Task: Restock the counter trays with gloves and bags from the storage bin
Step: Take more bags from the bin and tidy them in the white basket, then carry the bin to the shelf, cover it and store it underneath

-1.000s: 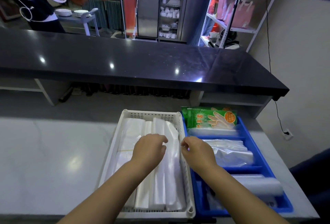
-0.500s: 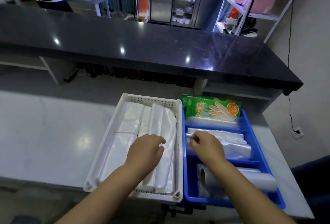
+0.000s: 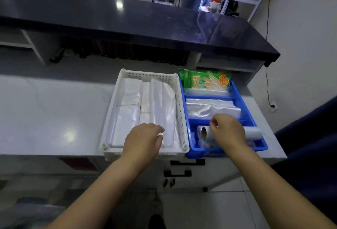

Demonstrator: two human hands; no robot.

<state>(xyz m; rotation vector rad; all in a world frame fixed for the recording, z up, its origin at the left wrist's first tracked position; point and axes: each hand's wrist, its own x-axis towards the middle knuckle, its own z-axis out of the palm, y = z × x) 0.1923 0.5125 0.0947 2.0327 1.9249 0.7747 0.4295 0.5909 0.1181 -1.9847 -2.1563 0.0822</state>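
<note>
A pale, glossy stone worktop (image 3: 54, 119) carries two trays side by side at its near edge. On the left stands a white perforated plastic tray (image 3: 179, 112), filled with folded stacks of clear plastic bags (image 3: 131, 108) laid lengthwise. The left hand (image 3: 144, 140) hovers over the near end of this tray, palm down, fingers (image 3: 160, 131) loosely curled and grasping nothing, their tips just above or touching the bags.

Touching the white tray's right wall is a blue plastic tray with three compartments (image 3: 184, 119). Its far compartment holds a green printed packet of disposable gloves (image 3: 204, 81), leaning upward past the rim. The middle compartment holds a flat pile of clear crinkled plastic bags (image 3: 209, 107). The near compartment holds a roll of clear bags on a cardboard core (image 3: 253, 133), lying on its side. The right hand (image 3: 228, 130) is over this roll, fingers (image 3: 212, 123) pinched together; whether they grip any film I cannot tell.

Beyond the trays runs a dark, polished raised counter (image 3: 164, 27).
</note>
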